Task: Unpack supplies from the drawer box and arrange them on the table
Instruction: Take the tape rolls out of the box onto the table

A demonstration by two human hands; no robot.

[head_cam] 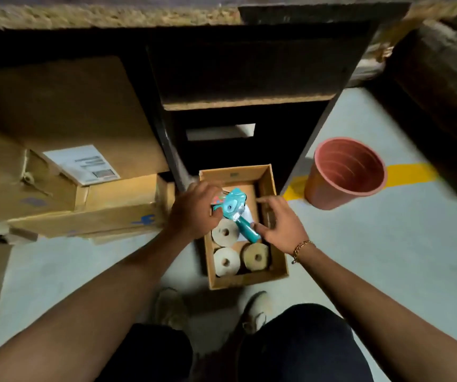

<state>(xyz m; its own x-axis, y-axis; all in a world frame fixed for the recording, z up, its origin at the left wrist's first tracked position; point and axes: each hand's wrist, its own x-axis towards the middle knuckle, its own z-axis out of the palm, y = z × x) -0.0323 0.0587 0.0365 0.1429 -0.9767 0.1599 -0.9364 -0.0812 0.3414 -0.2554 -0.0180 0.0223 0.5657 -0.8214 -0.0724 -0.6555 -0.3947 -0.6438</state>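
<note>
An open cardboard drawer box (277,260) sits on the floor between my feet and a dark desk. Inside it are three rolls of brown tape (226,261) and a teal tape dispenser (235,208), which lies slanted over the rolls and a white paper. My left hand (194,209) reaches into the box from the left, its fingers curled around the dispenser's head, next to a small colourful packet (217,199). My right hand (281,221) hovers over the box's right side with fingers spread and its thumb at the dispenser's handle end.
Large cardboard cartons (64,166) are stacked at the left, one bearing a white label. A terracotta-coloured pot (343,175) stands on the floor at the right, on a yellow line. The dark desk frame (244,86) rises behind the box. My shoes are just below the box.
</note>
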